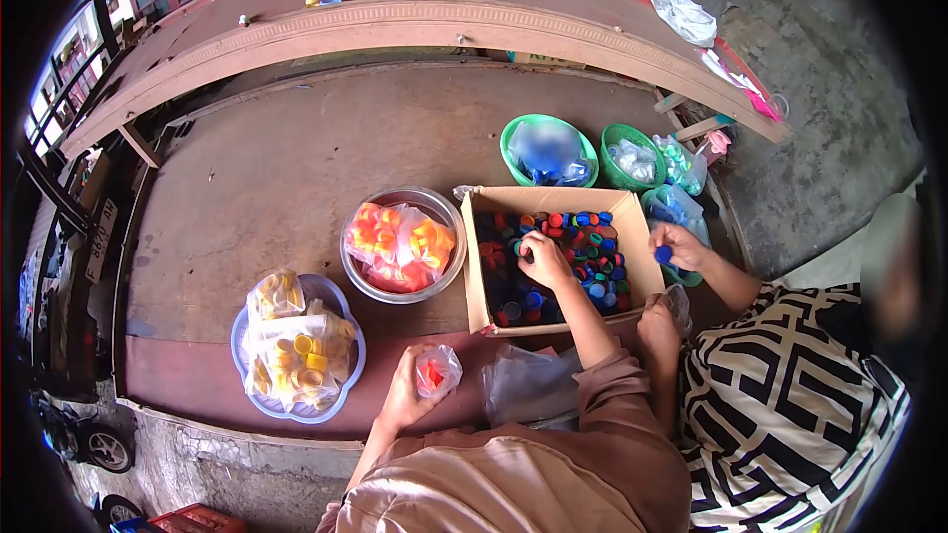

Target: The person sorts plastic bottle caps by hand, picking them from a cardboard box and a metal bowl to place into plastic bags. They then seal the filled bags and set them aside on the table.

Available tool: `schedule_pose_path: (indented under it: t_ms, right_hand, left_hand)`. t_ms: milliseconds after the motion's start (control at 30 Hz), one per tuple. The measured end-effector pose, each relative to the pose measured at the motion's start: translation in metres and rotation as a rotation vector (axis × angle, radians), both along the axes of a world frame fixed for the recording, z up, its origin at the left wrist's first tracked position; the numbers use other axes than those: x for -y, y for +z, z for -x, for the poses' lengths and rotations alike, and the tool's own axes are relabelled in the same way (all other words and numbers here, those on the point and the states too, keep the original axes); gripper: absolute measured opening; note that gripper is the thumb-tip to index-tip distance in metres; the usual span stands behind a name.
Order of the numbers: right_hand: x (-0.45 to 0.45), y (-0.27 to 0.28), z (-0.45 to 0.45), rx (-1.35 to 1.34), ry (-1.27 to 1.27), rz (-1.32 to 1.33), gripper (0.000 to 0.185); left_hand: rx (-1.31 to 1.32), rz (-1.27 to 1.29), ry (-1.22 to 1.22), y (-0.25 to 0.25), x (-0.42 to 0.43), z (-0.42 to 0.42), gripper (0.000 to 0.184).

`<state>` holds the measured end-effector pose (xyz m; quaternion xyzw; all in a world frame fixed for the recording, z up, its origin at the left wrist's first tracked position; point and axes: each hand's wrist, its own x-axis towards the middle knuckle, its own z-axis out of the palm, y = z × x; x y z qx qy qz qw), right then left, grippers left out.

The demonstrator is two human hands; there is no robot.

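My left hand (403, 392) is closed round a small clear plastic bag (437, 372) with red-orange bottle caps in it, held above the front of the table. My right hand (545, 263) reaches into an open cardboard box (477, 286) full of loose blue, red, green and black bottle caps (597, 266). Its fingers are pinched together at a bottle cap (518, 249) with a greenish rim, partly hidden by the fingertips. Flat clear plastic bags (533, 383) lie on the table under my right forearm.
Beside me a co-worker's hand (681, 249) holds a blue cap (663, 254); the other hand (659, 328) holds a clear bag. A steel bowl (457, 262) and a lilac basket (354, 375) hold bagged caps. Green baskets (508, 153) stand behind the box. A raised shelf (415, 25) spans the back.
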<state>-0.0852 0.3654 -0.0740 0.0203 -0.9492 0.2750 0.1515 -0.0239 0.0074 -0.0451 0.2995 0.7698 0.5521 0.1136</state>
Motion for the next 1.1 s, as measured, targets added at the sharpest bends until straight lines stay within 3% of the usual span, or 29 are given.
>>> schedule_pose_path:
  t_ms: [100,200,333,533,733,1100]
  right_hand:
    - [0.004,-0.001,0.003,-0.1,-0.03,-0.021,0.02]
    - [0.008,0.005,0.0,-0.015,-0.037,0.05,0.014]
    - [0.004,-0.003,0.001,-0.072,-0.014,-0.028,0.011]
    - [0.019,0.01,-0.005,-0.035,-0.098,-0.163,0.015]
    - [0.005,-0.016,-0.001,-0.02,-0.085,-0.154,0.021]
    - [0.004,-0.012,-0.001,0.003,-0.11,-0.111,0.023]
  left_hand:
    - [0.0,-0.009,-0.004,-0.002,0.0,0.0,0.067]
    - [0.042,-0.016,-0.02,-0.001,0.001,0.0,0.065]
    - [-0.072,-0.033,-0.013,0.003,0.0,0.003,0.065]
    - [-0.044,-0.031,-0.015,0.007,0.002,0.003,0.062]
    - [-0.051,-0.007,-0.033,0.001,0.003,0.005,0.064]
    - [-0.064,0.0,-0.045,0.002,0.003,0.004,0.063]
